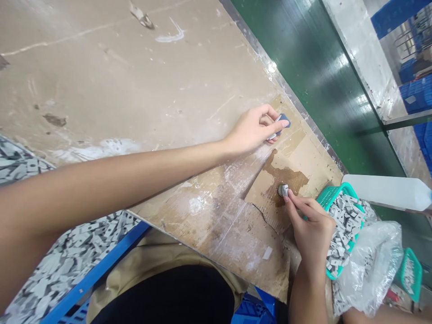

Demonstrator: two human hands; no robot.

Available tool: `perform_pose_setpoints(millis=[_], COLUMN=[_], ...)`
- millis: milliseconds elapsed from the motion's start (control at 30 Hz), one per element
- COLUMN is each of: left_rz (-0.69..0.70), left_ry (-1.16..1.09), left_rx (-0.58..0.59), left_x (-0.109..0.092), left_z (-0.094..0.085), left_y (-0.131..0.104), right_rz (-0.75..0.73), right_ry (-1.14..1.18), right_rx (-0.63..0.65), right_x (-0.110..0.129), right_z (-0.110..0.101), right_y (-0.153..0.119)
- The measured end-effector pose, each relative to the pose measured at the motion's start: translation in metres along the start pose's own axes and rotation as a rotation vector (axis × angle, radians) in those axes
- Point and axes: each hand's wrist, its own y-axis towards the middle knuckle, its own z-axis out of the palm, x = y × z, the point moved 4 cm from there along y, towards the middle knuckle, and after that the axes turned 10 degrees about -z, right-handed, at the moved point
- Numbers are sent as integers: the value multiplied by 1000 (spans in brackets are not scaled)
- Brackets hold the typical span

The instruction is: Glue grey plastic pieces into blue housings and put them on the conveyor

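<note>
My left hand [258, 126], stretched across the table, grips a small blue-grey block [284, 120] with a white part under the fingers. Between the thumb and fingertips of my right hand [312, 220] is a small grey piece [285, 189]. It meets a small round dark object, whose kind I cannot make out, on a wet brown patch [297, 179] of cardboard [259, 192]. Just right of that hand stands a green basket [347, 190] full of similar grey and white pieces.
A worn table [135, 90] ends at a green panel [303, 76]. Right of the basket are a white plastic bottle [381, 191], a clear bag [374, 261] and another green basket [416, 274]. A blue crate [97, 265] heaped with pieces sits at lower left. Part of a bare limb shows at bottom right.
</note>
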Motion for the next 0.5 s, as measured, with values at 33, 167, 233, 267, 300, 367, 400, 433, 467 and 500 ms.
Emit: perform_pose_setpoints(millis=[33,167,233,267,300,367,400,433,467,500], left_rz=[2,14,15,3,-20,-93,-134,-172,-204,-230], left_ry=[7,62,111,132,152,189,206,219,226,224], left_rx=[7,94,169,213,261,346,372,384,383,374], left_x=[-1,-12,-18,-20,-21,-21,-19,-17,-15,-13], left_z=[0,6,13,18,23,33,37,40,42,44], left_y=[-1,-11,-22,-28,-35,-48,-53,-58,-61,-63], right_rz=[-1,17,61,88,113,134,127,109,85,62], right_ry=[4,47,94,126,159,222,250,273,293,310], right_rx=[-4,-54,-100,-128,-162,-236,-272,-306,-333,-351], right_x=[0,-5,-8,-10,-12,-14,-14,-13,-11,-8], right_z=[0,-5,-9,-11,-13,-16,-18,-20,-21,-23], right_y=[0,-3,-5,-6,-7,-10,-11,-13,-13,-14])
